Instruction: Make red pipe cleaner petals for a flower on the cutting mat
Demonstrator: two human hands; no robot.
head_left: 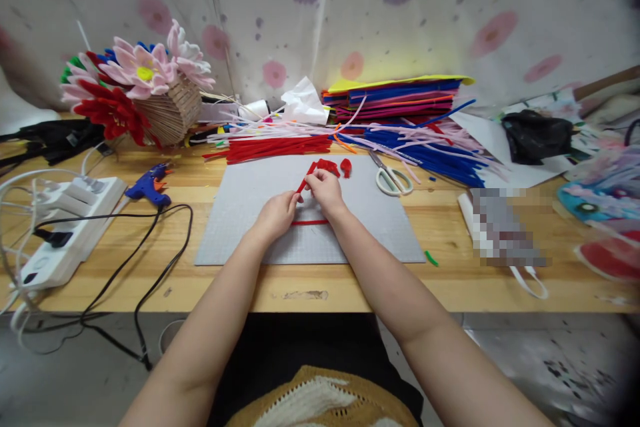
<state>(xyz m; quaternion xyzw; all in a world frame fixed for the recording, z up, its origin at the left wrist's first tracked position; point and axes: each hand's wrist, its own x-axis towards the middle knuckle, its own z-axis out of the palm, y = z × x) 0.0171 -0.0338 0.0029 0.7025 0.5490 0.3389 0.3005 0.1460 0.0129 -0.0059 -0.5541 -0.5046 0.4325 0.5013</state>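
Both hands meet over a grey cutting mat [385, 233]. My left hand [278, 215] pinches the lower end of a short red pipe cleaner piece [306, 177]. Higher up on that piece, the fingers of my right hand [326, 191] are closed around it. A straight red pipe cleaner [311, 222] lies on the mat below them, partly covered by my right wrist. Just beyond my hands are bent red pieces [329, 165] and a small red loop-shaped piece [345, 168]. Scissors [393, 181] with pale handles rest at the mat's right edge.
Red pipe cleaners [280, 147] and blue ones [450, 160] lie behind the mat. At left are a blue glue gun [150, 188], a white power strip [75, 233] with trailing cables, and a basket [173, 110] of fuzzy flowers. A blurred-out object [505, 227] lies right.
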